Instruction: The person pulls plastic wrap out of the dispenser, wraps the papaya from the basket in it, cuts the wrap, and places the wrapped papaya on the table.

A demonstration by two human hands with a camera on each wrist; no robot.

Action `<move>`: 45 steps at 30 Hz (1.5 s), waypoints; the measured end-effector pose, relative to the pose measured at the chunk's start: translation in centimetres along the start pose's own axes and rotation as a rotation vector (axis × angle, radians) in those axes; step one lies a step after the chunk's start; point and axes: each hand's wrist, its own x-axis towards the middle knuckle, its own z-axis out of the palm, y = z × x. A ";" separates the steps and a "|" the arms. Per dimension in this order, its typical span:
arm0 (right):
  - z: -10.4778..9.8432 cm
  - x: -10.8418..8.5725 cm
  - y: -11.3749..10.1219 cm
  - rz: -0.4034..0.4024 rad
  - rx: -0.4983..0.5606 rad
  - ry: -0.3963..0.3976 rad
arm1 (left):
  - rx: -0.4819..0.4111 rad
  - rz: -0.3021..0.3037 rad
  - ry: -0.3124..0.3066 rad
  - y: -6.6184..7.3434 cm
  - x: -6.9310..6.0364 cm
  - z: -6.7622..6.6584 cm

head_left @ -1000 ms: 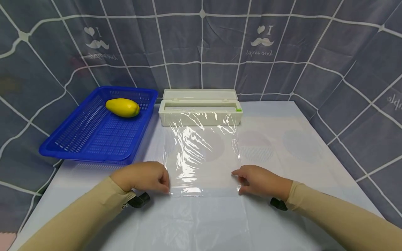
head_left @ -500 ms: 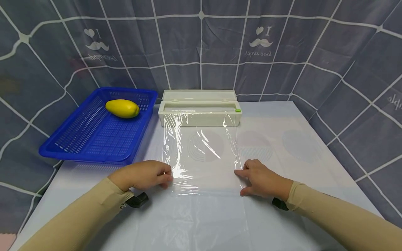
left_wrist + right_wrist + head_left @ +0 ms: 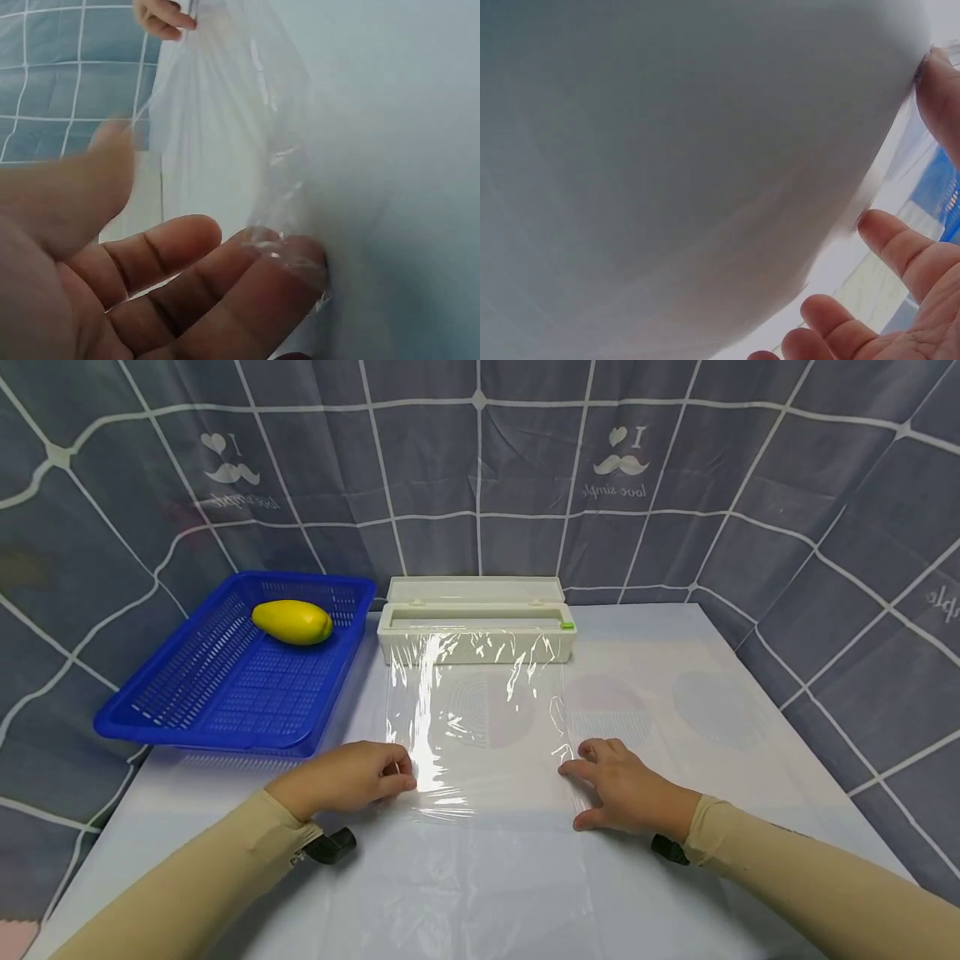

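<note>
Clear plastic film (image 3: 495, 760) stretches forward from a white dispenser box (image 3: 476, 646) whose lid stands raised. At the film's near left edge is my left hand (image 3: 348, 779); in the left wrist view the film (image 3: 281, 161) lies against its fingertips (image 3: 296, 266), and the thumb stands apart from the fingers. My right hand (image 3: 626, 789) is at the near right edge, thumb and forefinger spread, the fingertips touching the film. The right wrist view shows the thumb and forefinger (image 3: 885, 229) well apart beside a pale surface.
On the left stands a blue plastic basket (image 3: 217, 739) with a yellow fruit-like object (image 3: 292, 622) in it. A grey checked curtain (image 3: 435, 460) encloses the back and sides of the white-covered table (image 3: 517, 902). A green piece (image 3: 567, 625) sits at the box's right end.
My left hand has shifted slightly forward and right, its thumb rising from the film's near corner. My right hand's fingers have spread and moved forward. The shiny creases in the film have changed.
</note>
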 end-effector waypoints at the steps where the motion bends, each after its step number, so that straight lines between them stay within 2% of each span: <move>1: 0.0 0.0 0.0 0.003 0.005 0.001 | 0.002 -0.003 0.000 0.0 0.0 0.0; 8: 0.1 0.0 0.2 0.030 0.008 -0.019 | 0.080 -0.052 -0.017 -0.1 0.0 0.4; 14: 0.1 -0.1 0.2 0.037 0.011 -0.028 | 0.136 -0.099 0.000 -0.5 -0.1 1.0; 20: 0.2 -0.1 0.2 0.064 0.032 -0.014 | 0.165 -0.111 0.002 -0.6 -0.1 1.2; 26: 0.0 0.1 0.4 0.103 0.028 -0.071 | 0.177 -0.109 -0.013 -0.3 -0.1 0.9; 37: -0.1 0.3 0.7 0.121 0.024 -0.146 | 0.245 -0.045 0.015 0.8 -0.8 -0.6; 41: -0.2 0.5 0.6 0.110 -0.003 -0.148 | 0.234 -0.032 0.053 1.5 -1.0 -1.9; 45: -0.2 0.5 0.5 0.111 -0.009 -0.152 | 0.215 -0.004 0.124 2.4 -1.2 -3.9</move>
